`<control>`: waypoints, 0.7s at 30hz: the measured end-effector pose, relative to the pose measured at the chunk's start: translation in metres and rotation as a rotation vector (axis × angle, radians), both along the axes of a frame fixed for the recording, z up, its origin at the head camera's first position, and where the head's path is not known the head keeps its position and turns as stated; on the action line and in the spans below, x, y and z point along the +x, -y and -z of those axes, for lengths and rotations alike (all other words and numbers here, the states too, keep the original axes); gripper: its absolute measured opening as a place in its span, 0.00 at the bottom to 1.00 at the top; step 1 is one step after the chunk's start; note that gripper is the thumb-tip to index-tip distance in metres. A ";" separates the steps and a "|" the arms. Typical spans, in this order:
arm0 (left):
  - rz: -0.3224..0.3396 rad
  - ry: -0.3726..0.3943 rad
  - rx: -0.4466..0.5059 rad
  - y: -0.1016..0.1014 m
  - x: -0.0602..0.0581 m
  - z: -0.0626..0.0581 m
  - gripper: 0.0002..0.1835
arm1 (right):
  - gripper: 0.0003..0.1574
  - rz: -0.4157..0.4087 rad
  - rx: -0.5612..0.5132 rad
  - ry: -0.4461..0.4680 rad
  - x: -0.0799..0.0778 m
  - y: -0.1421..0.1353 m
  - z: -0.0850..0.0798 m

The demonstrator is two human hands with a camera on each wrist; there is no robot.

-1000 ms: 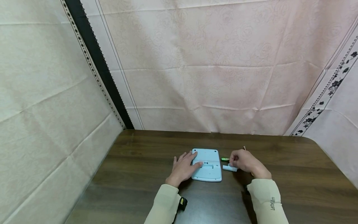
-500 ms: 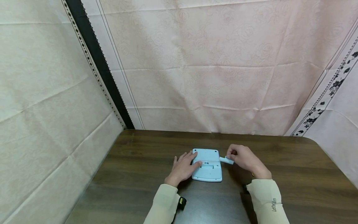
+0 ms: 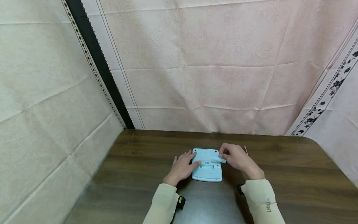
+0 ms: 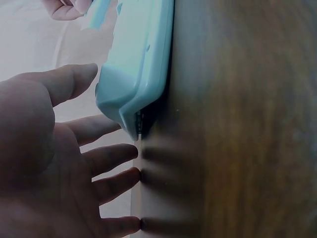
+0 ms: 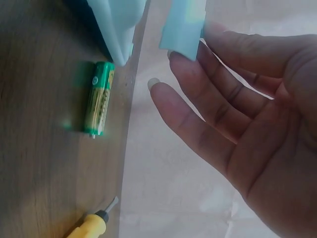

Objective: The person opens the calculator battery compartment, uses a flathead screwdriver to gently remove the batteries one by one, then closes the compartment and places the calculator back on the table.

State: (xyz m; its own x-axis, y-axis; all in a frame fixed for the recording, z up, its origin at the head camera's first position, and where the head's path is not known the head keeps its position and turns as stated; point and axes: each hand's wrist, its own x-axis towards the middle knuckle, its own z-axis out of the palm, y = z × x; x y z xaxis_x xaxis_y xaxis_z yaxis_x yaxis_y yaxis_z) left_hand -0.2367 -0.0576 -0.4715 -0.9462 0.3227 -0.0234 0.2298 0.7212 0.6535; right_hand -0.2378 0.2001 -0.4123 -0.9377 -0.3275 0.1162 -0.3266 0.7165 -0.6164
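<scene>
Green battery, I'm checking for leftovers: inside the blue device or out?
Out: the battery lies on the table in the right wrist view.

Blue cover (image 5: 184, 29), yellow tool (image 5: 90, 227) — cut by right wrist view's edges; battery (image 5: 100, 99) — lettering blurred.

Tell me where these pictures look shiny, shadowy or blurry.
Head view: sheen on the tabletop between the sleeves; left wrist view: left hand looks dim, its fingers casting shadows, wood grain blurred; right wrist view: bright patch on the blue cover, battery print too soft to read.
</scene>
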 end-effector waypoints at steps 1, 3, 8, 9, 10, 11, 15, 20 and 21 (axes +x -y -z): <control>-0.001 -0.001 0.002 0.000 0.000 0.000 0.33 | 0.09 -0.006 -0.001 -0.004 0.000 0.001 0.000; -0.003 -0.005 0.004 0.001 0.000 -0.001 0.33 | 0.09 -0.016 0.000 -0.009 0.000 0.004 0.001; -0.009 -0.005 0.006 0.001 0.000 -0.002 0.33 | 0.08 -0.041 -0.013 0.016 0.000 0.011 0.002; -0.010 -0.005 0.006 0.001 0.000 -0.003 0.33 | 0.08 -0.044 -0.017 0.026 0.000 0.012 0.002; -0.011 -0.003 0.006 0.002 0.000 -0.003 0.33 | 0.08 -0.047 -0.018 0.035 0.000 0.013 0.002; -0.013 -0.002 0.004 0.002 0.000 -0.003 0.33 | 0.08 -0.049 -0.020 0.045 0.000 0.014 0.002; -0.018 0.002 0.003 0.003 0.000 -0.004 0.33 | 0.07 -0.065 -0.022 0.066 -0.001 0.017 0.003; -0.027 0.001 0.002 0.004 0.001 -0.004 0.32 | 0.08 -0.094 -0.044 0.068 0.001 0.021 0.004; -0.027 -0.001 0.002 0.004 0.000 -0.004 0.32 | 0.09 -0.100 -0.047 0.067 0.001 0.022 0.005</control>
State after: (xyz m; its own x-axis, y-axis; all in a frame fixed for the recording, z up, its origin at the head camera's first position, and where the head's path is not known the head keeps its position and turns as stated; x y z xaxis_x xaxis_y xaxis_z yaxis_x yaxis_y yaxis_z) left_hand -0.2362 -0.0613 -0.4675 -0.9548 0.2966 -0.0213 0.2108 0.7257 0.6550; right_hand -0.2367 0.1776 -0.4170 -0.9068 -0.4154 0.0717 -0.3519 0.6525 -0.6712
